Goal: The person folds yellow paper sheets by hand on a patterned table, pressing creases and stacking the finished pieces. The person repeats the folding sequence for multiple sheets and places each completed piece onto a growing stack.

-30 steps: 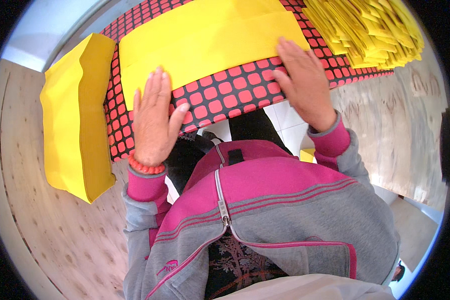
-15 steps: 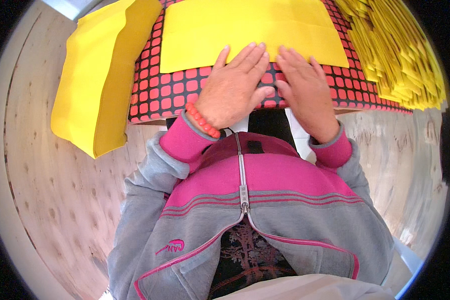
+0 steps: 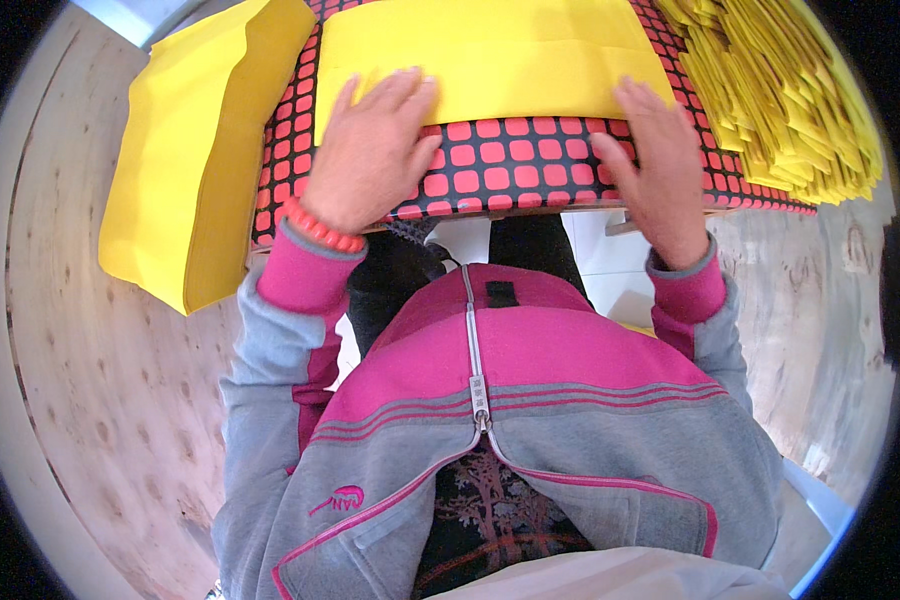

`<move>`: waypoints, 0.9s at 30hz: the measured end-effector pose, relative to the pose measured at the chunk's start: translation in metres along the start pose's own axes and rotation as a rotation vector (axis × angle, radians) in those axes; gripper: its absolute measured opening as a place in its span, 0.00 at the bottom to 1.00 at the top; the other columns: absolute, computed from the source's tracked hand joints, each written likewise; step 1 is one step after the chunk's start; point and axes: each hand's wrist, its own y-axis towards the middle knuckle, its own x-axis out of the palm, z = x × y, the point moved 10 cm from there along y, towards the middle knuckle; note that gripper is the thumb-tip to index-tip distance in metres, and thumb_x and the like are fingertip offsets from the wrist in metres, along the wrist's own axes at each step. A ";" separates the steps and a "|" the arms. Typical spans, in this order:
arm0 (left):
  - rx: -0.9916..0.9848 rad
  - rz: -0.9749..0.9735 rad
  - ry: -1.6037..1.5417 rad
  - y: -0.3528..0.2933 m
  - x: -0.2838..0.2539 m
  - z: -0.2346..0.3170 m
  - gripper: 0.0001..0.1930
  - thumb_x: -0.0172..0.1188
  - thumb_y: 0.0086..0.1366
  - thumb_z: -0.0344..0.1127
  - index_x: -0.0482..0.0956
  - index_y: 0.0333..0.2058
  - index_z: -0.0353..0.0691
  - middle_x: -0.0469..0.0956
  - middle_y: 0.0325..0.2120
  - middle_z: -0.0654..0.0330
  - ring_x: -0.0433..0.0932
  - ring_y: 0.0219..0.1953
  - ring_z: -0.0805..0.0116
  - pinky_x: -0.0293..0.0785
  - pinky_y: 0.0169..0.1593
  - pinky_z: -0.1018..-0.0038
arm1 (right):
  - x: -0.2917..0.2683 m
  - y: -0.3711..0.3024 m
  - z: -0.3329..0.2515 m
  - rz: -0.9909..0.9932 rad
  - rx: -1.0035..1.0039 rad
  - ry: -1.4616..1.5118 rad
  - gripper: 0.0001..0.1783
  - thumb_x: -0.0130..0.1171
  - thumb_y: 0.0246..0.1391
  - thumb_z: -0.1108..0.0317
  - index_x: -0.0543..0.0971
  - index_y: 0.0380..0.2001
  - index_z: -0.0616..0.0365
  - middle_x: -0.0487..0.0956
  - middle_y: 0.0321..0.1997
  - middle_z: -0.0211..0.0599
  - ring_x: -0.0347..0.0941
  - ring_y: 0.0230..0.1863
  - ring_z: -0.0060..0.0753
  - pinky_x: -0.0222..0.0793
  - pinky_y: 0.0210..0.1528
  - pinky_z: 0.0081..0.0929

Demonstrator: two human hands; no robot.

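Note:
A flat yellow sheet [image 3: 500, 60], which looks like fabric or felt, lies on the table in front of me with a fold or crease running across it. My left hand [image 3: 370, 150] rests near its front left corner, fingertips on the sheet and thumb stretched aside. Over by the front right corner, my right hand [image 3: 660, 165] has its fingertips on the sheet and its thumb spread inward. Neither hand grips anything. A red bead bracelet [image 3: 322, 228] circles my left wrist.
A stack of yellow sheets [image 3: 185, 150] hangs over the table's left edge. Many folded yellow pieces [image 3: 770, 100] are piled at the right. The table wears a black cloth with red squares [image 3: 520, 150]. A pale wooden board surface [image 3: 110, 400] spreads at the left.
My hands have moved apart from the sheet's front middle, the left one leftward and the right one rightward, toward its two front corners.

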 end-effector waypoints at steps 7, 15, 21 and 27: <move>0.056 -0.258 -0.017 0.037 0.019 0.009 0.26 0.56 0.61 0.29 0.72 0.60 0.37 0.79 0.54 0.47 0.80 0.51 0.45 0.74 0.61 0.55 | 0.026 0.031 -0.019 -0.102 -0.079 0.095 0.29 0.64 0.59 0.55 0.74 0.58 0.60 0.77 0.59 0.48 0.73 0.61 0.51 0.63 0.68 0.50; 0.121 -0.026 0.040 0.034 0.014 -0.010 0.20 0.55 0.63 0.29 0.78 0.55 0.46 0.85 0.43 0.58 0.82 0.50 0.58 0.67 0.66 0.55 | 0.018 0.037 0.015 -0.028 -0.155 0.023 0.16 0.55 0.57 0.72 0.75 0.50 0.57 0.80 0.47 0.45 0.78 0.49 0.51 0.75 0.49 0.44; 0.010 0.169 0.142 0.045 0.008 -0.037 0.20 0.54 0.64 0.28 0.80 0.54 0.48 0.83 0.50 0.55 0.80 0.55 0.56 0.60 0.70 0.51 | -0.002 0.008 0.016 -0.156 -0.055 -0.078 0.17 0.59 0.54 0.76 0.78 0.48 0.56 0.81 0.38 0.43 0.80 0.34 0.49 0.76 0.34 0.41; -0.353 0.353 -0.525 0.001 -0.027 -0.027 0.19 0.61 0.68 0.37 0.78 0.54 0.36 0.83 0.48 0.50 0.82 0.53 0.57 0.77 0.56 0.60 | -0.042 -0.018 -0.044 -0.039 -0.032 -0.040 0.04 0.56 0.54 0.70 0.74 0.35 0.53 0.75 0.25 0.35 0.79 0.27 0.39 0.73 0.26 0.37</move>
